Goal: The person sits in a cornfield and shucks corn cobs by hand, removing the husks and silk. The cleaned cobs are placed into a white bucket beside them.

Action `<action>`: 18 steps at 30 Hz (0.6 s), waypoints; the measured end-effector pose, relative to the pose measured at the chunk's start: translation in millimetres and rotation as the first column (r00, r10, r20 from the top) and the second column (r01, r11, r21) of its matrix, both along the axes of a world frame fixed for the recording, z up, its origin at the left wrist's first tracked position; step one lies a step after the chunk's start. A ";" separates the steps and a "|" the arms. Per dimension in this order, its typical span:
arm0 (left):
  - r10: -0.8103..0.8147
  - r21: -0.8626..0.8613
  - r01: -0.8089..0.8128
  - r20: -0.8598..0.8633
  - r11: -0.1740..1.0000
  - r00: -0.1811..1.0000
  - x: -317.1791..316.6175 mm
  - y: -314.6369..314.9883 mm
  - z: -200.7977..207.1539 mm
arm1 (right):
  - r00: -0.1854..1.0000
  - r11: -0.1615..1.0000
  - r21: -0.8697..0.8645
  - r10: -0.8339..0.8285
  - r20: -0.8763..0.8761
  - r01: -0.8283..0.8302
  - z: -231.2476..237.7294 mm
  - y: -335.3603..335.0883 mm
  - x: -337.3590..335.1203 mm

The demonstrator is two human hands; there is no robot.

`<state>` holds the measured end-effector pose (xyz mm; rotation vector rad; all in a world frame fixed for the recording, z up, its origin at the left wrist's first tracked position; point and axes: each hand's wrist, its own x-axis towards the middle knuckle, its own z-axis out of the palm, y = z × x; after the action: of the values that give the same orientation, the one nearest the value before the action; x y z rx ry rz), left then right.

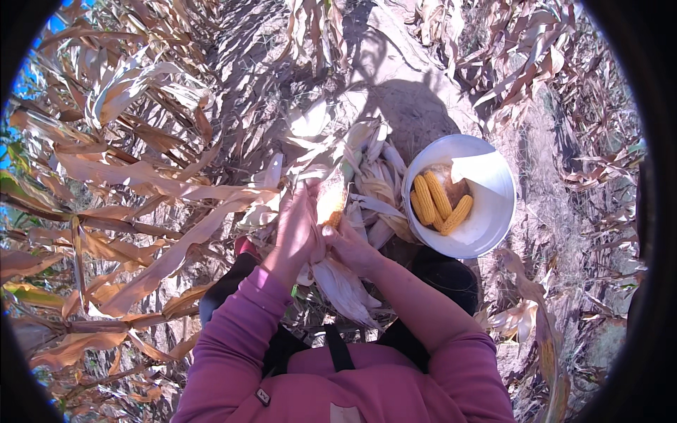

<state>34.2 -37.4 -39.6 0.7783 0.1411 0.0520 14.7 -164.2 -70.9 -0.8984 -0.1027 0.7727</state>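
Observation:
A partly husked ear of corn (331,206) is between my hands, its yellow kernels bright in the sun and pale husk hanging about it. My left hand (296,220) is closed round the ear from the left side. At its lower right, my right hand (350,248) is closed, with fingers against the near end of the ear and the husk. A loose pale husk (343,287) hangs below the hands. Just beyond lies a pile of dry husks (374,169). Parts of both hands' fingers are hidden by the ear and husk.
A white bucket (499,208) stands to the right of my hands, with several husked yellow corn cobs (438,199) inside. Dry corn stalks (134,225) crowd the left side, with leaves reaching toward my left hand. Bare soil (402,56) and dry leaves lie ahead.

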 end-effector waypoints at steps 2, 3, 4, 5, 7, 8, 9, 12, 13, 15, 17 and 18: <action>-0.031 -0.034 0.032 0.026 0.999 0.999 1.9 6.9 -5.5 | 0.998 0.989 0.140 -0.031 -0.057 0.039 -13.6 5.7 3.5; -0.082 -0.147 0.091 0.066 0.985 0.994 0.3 4.7 2.9 | 0.995 0.979 0.197 -0.039 -0.087 0.056 -15.8 6.4 4.9; -0.045 -0.104 0.046 0.018 0.993 0.999 -1.6 0.1 13.3 | 0.993 0.970 0.236 -0.032 -0.113 0.058 -8.0 6.4 8.4; -0.006 -0.060 0.005 -0.029 0.998 1.000 -2.9 -6.9 24.0 | 0.990 0.960 0.274 -0.023 -0.138 0.061 -3.9 6.0 10.7; -0.032 0.152 0.026 0.043 0.988 0.999 -4.3 -13.5 35.2 | 0.993 0.996 0.082 0.037 -0.113 -0.028 -4.2 -4.3 12.4; -0.097 0.403 0.061 0.068 0.913 0.993 -1.2 -8.1 26.5 | 0.992 0.997 -0.016 0.068 -0.106 -0.070 -4.6 -8.1 12.8; -0.112 0.467 0.056 0.093 0.883 0.989 -0.3 -5.9 21.2 | 0.998 0.998 -0.056 0.027 -0.062 -0.031 -4.2 -7.6 11.4; -0.061 0.514 -0.015 0.131 0.857 0.990 -0.1 -5.9 14.1 | 0.997 0.992 -0.111 -0.056 0.055 0.062 -3.2 -5.9 9.0; -0.025 0.508 -0.048 0.137 0.860 0.990 0.0 -6.4 14.1 | 0.995 0.994 -0.090 -0.062 0.080 0.069 -2.6 -6.3 10.7; 0.032 0.239 -0.049 0.073 0.970 0.997 0.9 -6.9 9.9 | 0.993 0.993 -0.076 -0.084 0.088 0.091 2.6 -6.6 11.3; 0.057 0.039 -0.056 -0.006 0.998 0.998 -1.0 -5.0 8.1 | 0.992 0.989 -0.094 -0.112 0.056 0.117 14.9 -6.1 9.5; 0.035 0.025 -0.035 -0.003 0.999 0.999 -0.8 -3.6 6.1 | 0.991 0.990 -0.080 -0.107 0.085 0.114 13.4 -6.9 10.3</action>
<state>33.4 -41.0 -33.5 0.8004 0.1575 0.0862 25.0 -171.1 -57.5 -1.0075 -0.0909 0.6411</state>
